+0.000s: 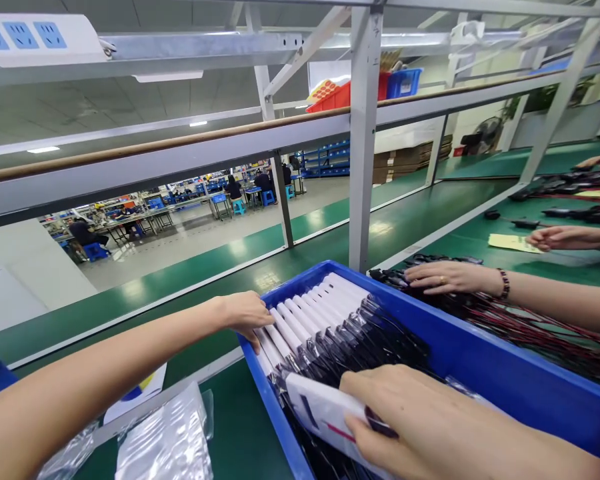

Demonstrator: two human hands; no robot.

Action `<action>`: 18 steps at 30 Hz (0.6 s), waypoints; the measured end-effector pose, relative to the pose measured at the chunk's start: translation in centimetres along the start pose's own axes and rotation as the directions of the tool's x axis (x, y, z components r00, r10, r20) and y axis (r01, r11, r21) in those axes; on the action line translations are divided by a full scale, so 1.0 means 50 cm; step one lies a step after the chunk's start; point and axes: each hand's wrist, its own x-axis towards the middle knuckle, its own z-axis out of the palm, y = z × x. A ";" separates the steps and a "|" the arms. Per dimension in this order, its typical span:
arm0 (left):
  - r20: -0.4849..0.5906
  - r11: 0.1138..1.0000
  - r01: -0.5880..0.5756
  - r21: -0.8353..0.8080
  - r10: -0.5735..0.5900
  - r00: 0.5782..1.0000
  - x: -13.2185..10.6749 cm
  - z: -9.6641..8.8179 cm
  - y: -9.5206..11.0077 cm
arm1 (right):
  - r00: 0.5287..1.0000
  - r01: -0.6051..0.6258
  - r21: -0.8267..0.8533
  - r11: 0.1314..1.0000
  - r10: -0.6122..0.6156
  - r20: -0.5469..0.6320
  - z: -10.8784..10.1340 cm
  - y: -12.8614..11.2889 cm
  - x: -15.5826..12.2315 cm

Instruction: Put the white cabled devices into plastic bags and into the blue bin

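A blue plastic bin (480, 353) holds a row of white packages (310, 310) in clear bags, standing on edge with black cables (375, 340) beside them. At the row's near left end, my left hand (250, 317) is closed with its fingers curled on the packages. My right hand (395, 413) grips a flat white package (320, 410), tilted over the near part of the bin. This package has a dark mark and a red stripe, and something dark shows under my fingers. Part of it is hidden by that hand.
Clear plastic bags (165, 440) lie left of the bin on the green bench. To the right, a co-worker's hand with a bracelet (504, 283) rests over black and red cables (540, 327). Another person's hand touches a yellow paper (514, 243). A metal post (364, 147) stands behind the bin.
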 end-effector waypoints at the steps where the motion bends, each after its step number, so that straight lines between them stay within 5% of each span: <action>1: -0.004 1.000 0.003 0.004 -0.003 1.000 -0.002 0.003 -0.002 | 0.999 0.037 0.019 0.999 -0.037 -0.006 0.008 0.003 0.007; 5: -0.015 0.998 0.060 0.006 -0.060 0.998 -0.007 0.009 -0.003 | 0.972 0.189 0.037 0.981 -0.181 -0.149 0.050 0.011 0.052; 10: 0.025 0.990 0.143 0.000 -0.143 0.989 -0.024 -0.008 0.016 | 0.908 0.204 -0.189 0.961 -0.258 -0.331 0.095 0.007 0.102; 15: 0.136 0.971 0.232 -0.055 -0.222 0.965 -0.033 -0.039 0.039 | 0.841 0.203 -0.250 0.947 -0.300 -0.451 0.132 0.023 0.103; 18: 0.183 0.985 0.166 0.037 -0.170 0.968 -0.018 -0.046 0.044 | 0.799 0.238 -0.217 0.947 -0.318 -0.510 0.138 0.032 0.094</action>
